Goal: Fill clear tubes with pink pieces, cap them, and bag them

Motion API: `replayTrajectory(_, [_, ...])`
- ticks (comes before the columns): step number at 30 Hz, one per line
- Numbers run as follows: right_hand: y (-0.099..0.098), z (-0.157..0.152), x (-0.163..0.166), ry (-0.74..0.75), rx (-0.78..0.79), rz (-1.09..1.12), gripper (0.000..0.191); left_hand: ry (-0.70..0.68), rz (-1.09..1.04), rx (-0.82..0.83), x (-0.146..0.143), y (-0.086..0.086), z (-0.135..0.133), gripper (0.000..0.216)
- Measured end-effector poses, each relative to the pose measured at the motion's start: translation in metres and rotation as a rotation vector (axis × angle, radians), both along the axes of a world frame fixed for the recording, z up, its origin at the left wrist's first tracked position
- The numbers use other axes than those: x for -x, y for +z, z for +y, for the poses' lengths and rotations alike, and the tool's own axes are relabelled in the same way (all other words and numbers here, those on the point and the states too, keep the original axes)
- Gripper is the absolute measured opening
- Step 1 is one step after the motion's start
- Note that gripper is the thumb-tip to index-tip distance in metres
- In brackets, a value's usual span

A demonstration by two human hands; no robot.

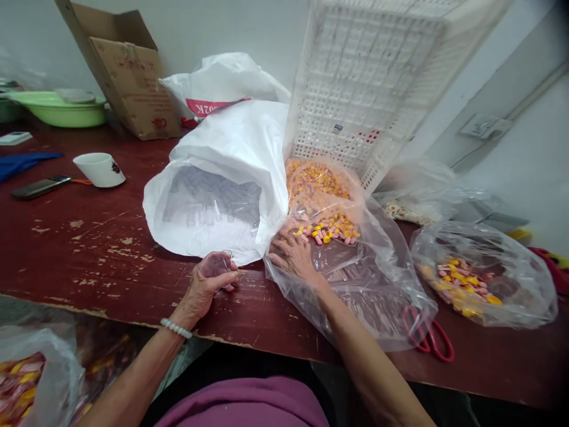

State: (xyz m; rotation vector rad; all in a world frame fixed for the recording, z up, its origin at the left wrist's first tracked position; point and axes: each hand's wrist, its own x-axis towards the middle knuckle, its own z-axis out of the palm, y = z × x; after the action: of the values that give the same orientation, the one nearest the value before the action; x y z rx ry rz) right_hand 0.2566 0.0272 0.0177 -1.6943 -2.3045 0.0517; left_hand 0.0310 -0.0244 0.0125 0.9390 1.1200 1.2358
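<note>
Wrapped around a small clear plastic tube (228, 255) are the fingers of my left hand (208, 281), just in front of a white sack (231, 133). Loose clear tubes (208, 213) lie inside the sack's wide mouth. To the right, my right hand (291, 255) lies at the left edge of a clear plastic bag (355, 290), its fingers a little apart and partly behind the film. Beside its fingertips are pink pieces with yellow caps (331, 228), piled toward the back of that bag. I see nothing held in the right hand.
A white plastic crate (355, 89) stands tilted behind the bag. Red-handled scissors (440, 341) lie partly under its film. On the right sits another bag of capped pieces (471, 284). A white cup (100, 170), phone (42, 187) and cardboard box (137, 89) are left.
</note>
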Motion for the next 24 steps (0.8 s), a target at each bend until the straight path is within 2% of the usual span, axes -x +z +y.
replayTrajectory(5, [-0.018, 0.002, -0.004, 0.001, 0.003, 0.067, 0.036, -0.009, 0.034, -0.005, -0.001, 0.001, 0.001, 0.04])
replayTrajectory(9, [-0.037, -0.018, -0.039, -0.118, -0.111, 0.124, 0.035, -0.031, 0.076, -0.061, 0.0, -0.004, 0.0, 0.046])
replayTrajectory(12, [-0.044, -0.033, -0.073, -0.257, -0.229, 0.269, 0.049, -0.046, 0.136, -0.07, -0.001, -0.011, 0.0, 0.051])
replayTrajectory(14, [-0.044, -0.041, -0.095, -0.348, -0.241, 0.367, 0.052, -0.064, 0.152, -0.076, -0.004, -0.014, 0.0, 0.051])
replayTrajectory(18, [-0.037, -0.053, -0.118, -0.439, -0.146, 0.371, 0.034, -0.099, 0.168, -0.086, -0.012, -0.014, -0.001, 0.048])
replayTrajectory(21, [-0.03, -0.057, -0.114, -0.416, -0.098, 0.312, 0.026, -0.1, 0.215, -0.122, -0.016, -0.008, -0.004, 0.044])
replayTrajectory(24, [-0.024, -0.059, -0.096, -0.438, -0.018, 0.178, 0.037, -0.097, 0.26, -0.157, -0.017, -0.006, -0.006, 0.04])
